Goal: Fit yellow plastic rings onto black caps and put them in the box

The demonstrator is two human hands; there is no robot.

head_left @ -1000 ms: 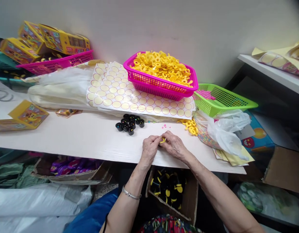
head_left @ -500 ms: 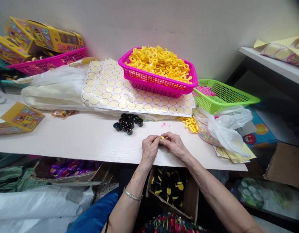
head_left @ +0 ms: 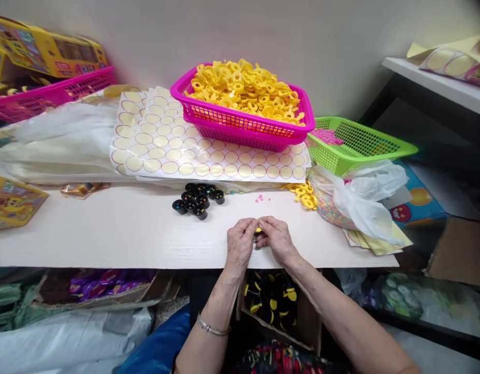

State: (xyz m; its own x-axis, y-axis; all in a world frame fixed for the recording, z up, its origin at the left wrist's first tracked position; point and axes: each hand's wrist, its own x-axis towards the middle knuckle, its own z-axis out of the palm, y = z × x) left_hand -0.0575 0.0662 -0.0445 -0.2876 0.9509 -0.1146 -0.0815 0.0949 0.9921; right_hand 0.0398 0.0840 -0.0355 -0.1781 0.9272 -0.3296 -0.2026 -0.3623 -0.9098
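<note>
Close together above the white tabletop, my left hand (head_left: 240, 241) and my right hand (head_left: 277, 239) pinch one small black cup with a yellow piece (head_left: 258, 229) on top. Fingers cover most of it, so its lower part barely shows. To the left of my hands stands a cluster of small black cups (head_left: 201, 199) with colored bits inside. A few pink beads (head_left: 260, 198) lie beyond my fingers. Loose yellow ring-shaped pieces (head_left: 305, 195) lie to the right. Below the table edge, a cardboard box (head_left: 308, 340) holds several black cups with yellow tops.
A pink basket (head_left: 243, 124) heaped with yellow pieces rests on sheets of round stickers (head_left: 201, 169). Right of it are a green basket (head_left: 341, 163) and a plastic bag of beads (head_left: 333, 210). Yellow printed boxes (head_left: 61, 54) stand at left; a white shelf (head_left: 430, 78) juts in at right.
The view has shifted slightly to the right. Both hands stay together on the cup, with the right fingers now lower around it and the thumbs on the yellow piece.
</note>
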